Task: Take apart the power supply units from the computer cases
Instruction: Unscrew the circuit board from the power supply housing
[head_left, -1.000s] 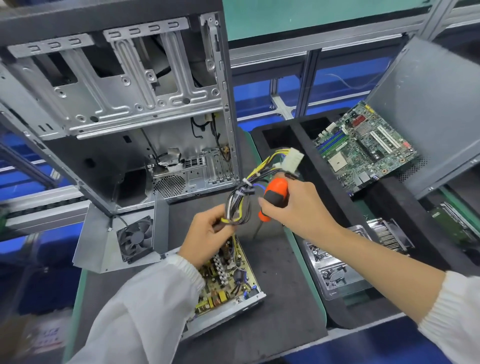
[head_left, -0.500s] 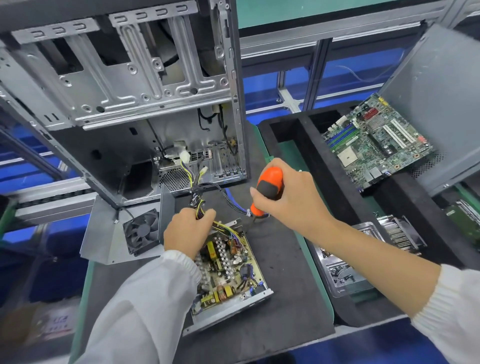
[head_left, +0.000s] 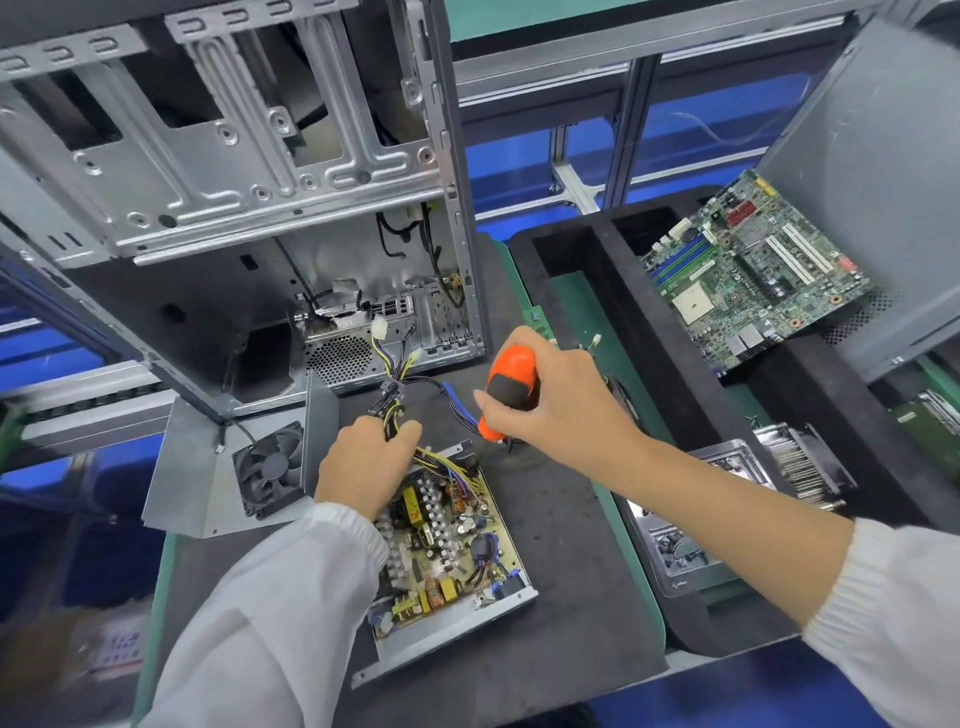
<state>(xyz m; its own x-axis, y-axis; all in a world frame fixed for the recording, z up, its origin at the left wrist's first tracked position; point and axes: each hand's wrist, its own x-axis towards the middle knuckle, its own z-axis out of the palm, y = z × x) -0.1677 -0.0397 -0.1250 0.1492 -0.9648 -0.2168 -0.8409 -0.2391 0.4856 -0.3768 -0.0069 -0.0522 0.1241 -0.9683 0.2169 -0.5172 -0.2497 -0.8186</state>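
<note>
Big bare-metal computer case (head_left: 249, 218) stands gutted at the far left of the dark bench (head_left: 571, 571), its side open toward me. Off the right edge, the black foam tray (head_left: 597, 291) holds a green motherboard (head_left: 748, 275), and nearer me a silver finned heatsink (head_left: 800, 462).

Front and centre on the bench: the opened power supply unit (head_left: 447, 561), a shallow grey steel pan with its tan circuit board exposed. Its removed grey cover with the black fan (head_left: 267, 470) lies just beside it, toward the left edge.

Now the change. A second ago I had the yellow-and-black cable bundle (head_left: 395, 395) lifted high between both hands; it has come down, and its white plugs now trail toward the case's rear grille. That clears the board, so I judge the next step is loosening the board from its pan.

My left hand (head_left: 363, 462) sits on the unit's far left corner, fingers curled round the bundle where it leaves the board. My right hand (head_left: 561, 405) is clamped on the orange-and-black screwdriver handle (head_left: 511, 387), held nearly upright. Its tip comes down at the unit's far right corner, though my hand's shadow hides whether it has met a screw.
</note>
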